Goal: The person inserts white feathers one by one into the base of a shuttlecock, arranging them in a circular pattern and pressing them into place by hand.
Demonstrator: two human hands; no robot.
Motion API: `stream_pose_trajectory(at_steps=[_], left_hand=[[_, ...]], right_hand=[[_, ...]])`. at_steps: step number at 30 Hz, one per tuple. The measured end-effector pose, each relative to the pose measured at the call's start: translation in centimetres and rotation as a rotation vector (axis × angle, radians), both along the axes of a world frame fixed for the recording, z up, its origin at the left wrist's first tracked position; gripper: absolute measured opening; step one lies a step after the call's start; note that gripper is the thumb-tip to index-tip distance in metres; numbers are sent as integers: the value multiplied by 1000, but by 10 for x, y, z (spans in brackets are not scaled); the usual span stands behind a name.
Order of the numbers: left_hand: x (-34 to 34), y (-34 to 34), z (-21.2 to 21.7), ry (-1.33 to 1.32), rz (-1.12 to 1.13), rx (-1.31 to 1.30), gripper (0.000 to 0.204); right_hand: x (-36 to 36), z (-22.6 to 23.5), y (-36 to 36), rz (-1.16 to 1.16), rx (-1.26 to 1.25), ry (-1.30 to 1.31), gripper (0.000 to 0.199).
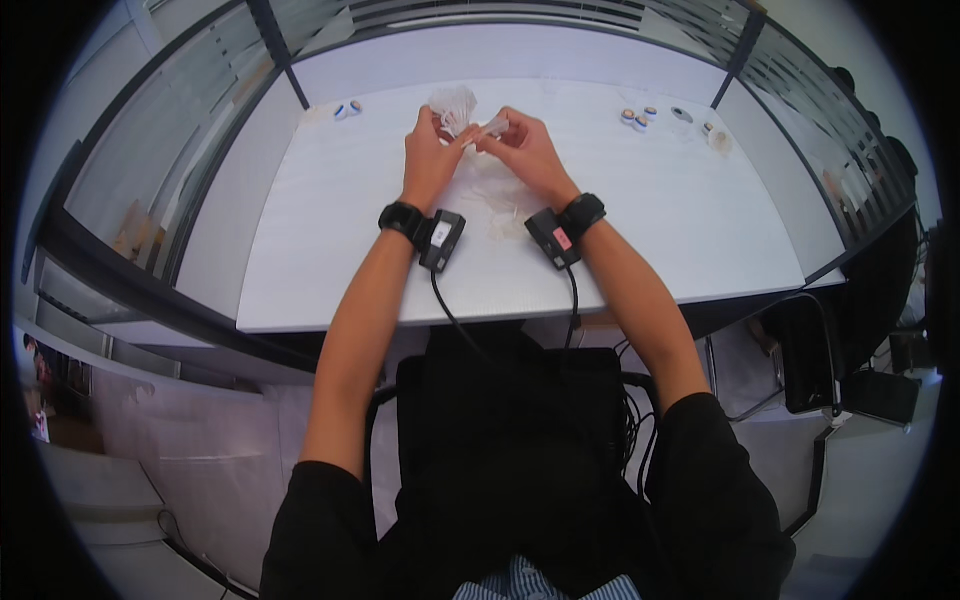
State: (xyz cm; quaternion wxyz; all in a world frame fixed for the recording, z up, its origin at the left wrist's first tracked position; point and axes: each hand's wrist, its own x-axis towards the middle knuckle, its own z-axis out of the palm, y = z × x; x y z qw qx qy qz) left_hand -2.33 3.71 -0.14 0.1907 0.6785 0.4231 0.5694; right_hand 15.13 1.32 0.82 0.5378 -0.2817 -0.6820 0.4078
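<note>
Above the middle of the white table, my left hand point(432, 158) is closed on a whitish bunch of thin strips point(454, 104) that fans out over its fingertips. Close beside it, my right hand point(532, 158) pinches a small whitish, translucent piece point(495, 127). The fingertips of both hands nearly meet where the bunch narrows. Whether the piece is joined to the bunch cannot be made out. Beneath and between my wrists, thin pale scraps point(505, 208) lie loose on the table.
Small white-and-blue round pieces point(341, 112) lie at the table's far left, and more white-and-blue pieces point(640, 122) at the far right. Near those are a grey oval thing point(682, 114) and beige bits point(720, 143). Partition panels point(500, 55) enclose the white table point(330, 250). Cables point(453, 315) hang from my wrist boxes.
</note>
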Motion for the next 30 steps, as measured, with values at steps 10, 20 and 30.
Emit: stream_pose_trajectory(at_steps=[10,20,30], left_hand=[[0,-3,-6,79,11,18,47],[-1,-5,-6,222,-13,-66,40],[0,1,-8,173,-24,-64,44]], right_hand=[[-12,0,-17,112,23,17,15],[-15,3,-18,102,36,-80,11],[-18,-4,-10,-106,191,-87,18]])
